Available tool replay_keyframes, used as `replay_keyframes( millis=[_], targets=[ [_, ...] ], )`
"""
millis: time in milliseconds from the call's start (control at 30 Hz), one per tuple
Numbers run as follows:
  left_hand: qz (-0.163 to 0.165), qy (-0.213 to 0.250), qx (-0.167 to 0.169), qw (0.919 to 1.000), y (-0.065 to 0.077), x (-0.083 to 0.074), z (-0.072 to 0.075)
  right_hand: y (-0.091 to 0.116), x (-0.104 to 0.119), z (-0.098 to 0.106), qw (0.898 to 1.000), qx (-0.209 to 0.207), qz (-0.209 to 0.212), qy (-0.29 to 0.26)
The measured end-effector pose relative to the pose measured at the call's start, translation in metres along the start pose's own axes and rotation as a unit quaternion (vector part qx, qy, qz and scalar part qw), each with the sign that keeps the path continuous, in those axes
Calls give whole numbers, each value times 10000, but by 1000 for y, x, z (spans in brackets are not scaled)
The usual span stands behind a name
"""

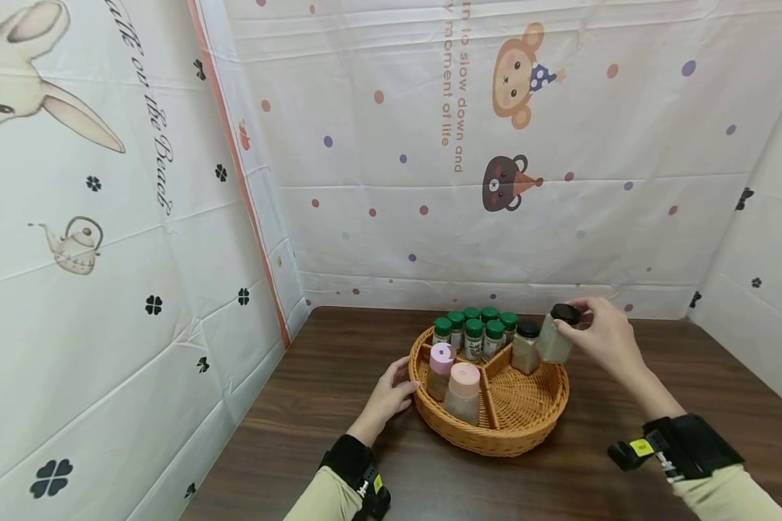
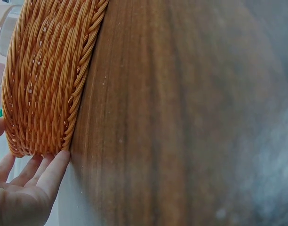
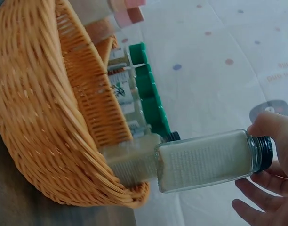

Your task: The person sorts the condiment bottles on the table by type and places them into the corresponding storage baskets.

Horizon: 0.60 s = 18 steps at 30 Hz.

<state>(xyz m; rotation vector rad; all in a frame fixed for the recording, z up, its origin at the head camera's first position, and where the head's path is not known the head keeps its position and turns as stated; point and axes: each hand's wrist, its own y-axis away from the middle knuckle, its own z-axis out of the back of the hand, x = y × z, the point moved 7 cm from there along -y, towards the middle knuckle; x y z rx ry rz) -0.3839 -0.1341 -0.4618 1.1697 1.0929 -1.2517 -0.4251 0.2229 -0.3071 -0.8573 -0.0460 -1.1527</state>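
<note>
A round wicker basket [image 1: 456,434] with wicker dividers stands on the table. My left hand [image 1: 389,394] is at its left side; in the left wrist view, nearly straight fingers [image 2: 54,172] touch the woven wall. By its black cap, my right hand [image 1: 602,336] pinches a square glass spice jar [image 3: 205,162] of pale contents, tilted over the basket's right rim. Beside it in the basket is another black-capped jar [image 1: 525,351]. Several green-capped spice jars [image 1: 473,341] fill the back section. In the left section are a purple-capped bottle [image 1: 440,370] and a pink-capped bottle [image 1: 464,398].
The dark wooden table [image 1: 287,434] extends around the basket. White printed cloth [image 1: 365,239] hangs behind it and along both sides. The basket's front right section shows its bare woven floor.
</note>
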Motion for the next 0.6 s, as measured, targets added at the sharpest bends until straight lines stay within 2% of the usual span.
replay_keyframes(
  millis=[367,600],
  targets=[
    [-34,20,100,9999,-1,-1,-5,15,-1,-25,9981,546,283,-48],
    [-13,18,108,9999,-1,-1,-4,19,-8,-46,9931,1140,267,-89]
  ],
)
